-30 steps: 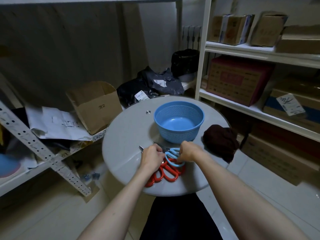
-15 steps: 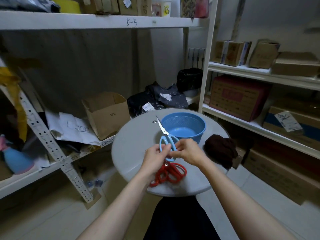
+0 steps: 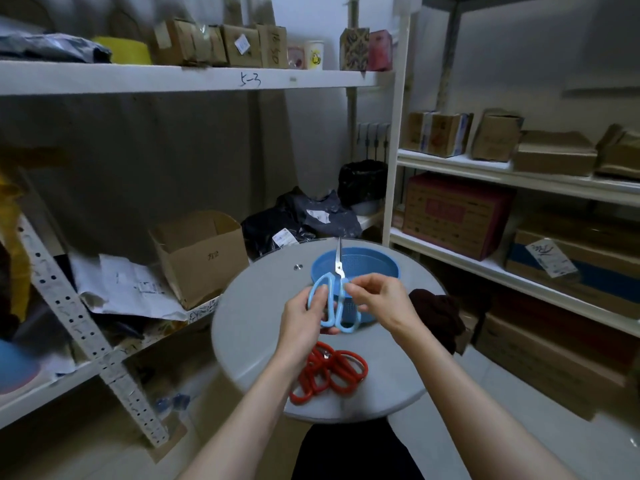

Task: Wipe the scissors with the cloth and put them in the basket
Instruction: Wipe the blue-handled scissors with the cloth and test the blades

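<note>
Blue-handled scissors point(image 3: 333, 295) are held upright above the round grey table point(image 3: 256, 327), blades closed and pointing up in front of the blue basket point(image 3: 377, 268). My left hand point(image 3: 304, 315) grips the left handle loop. My right hand point(image 3: 379, 299) pinches the scissors near the pivot and right loop. Red-handled scissors point(image 3: 329, 370), more than one pair, lie piled at the table's near edge. A dark brown cloth point(image 3: 438, 315) lies bunched at the table's right edge, untouched.
White shelving with cardboard boxes point(image 3: 457, 213) stands to the right. An open cardboard box point(image 3: 201, 254) and papers sit on the left shelf, with a perforated metal brace point(image 3: 90, 330) slanting below. Dark bags point(image 3: 304, 220) lie behind the table.
The blue scissors were lifted off the pile of red scissors on the table and turned upright, blades up. The camera view tilted upward.
</note>
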